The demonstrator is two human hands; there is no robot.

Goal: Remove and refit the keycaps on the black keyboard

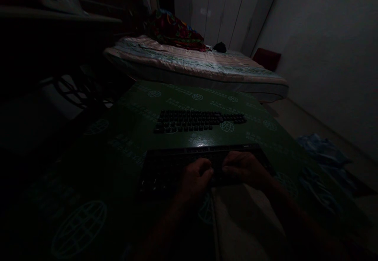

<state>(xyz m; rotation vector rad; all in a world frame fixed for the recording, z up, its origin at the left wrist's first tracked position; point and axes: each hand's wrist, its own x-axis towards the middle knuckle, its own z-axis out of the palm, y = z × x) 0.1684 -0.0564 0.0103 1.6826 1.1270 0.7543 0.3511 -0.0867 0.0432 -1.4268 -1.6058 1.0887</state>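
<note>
No word or number can be read for certain. The green surface bears repeated line-drawn globe emblems and rows of pale characters, too faint and blurred to make out. A small pale mark on the keyboard's far edge, toward the right, is likewise illegible.

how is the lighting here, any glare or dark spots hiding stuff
Head view: dim overall, lower left nearly black; head view: glare on the green tabletop between the keycaps and black keyboard; head view: keyboard detail mostly lost in shadow around left hand and right hand.
</note>
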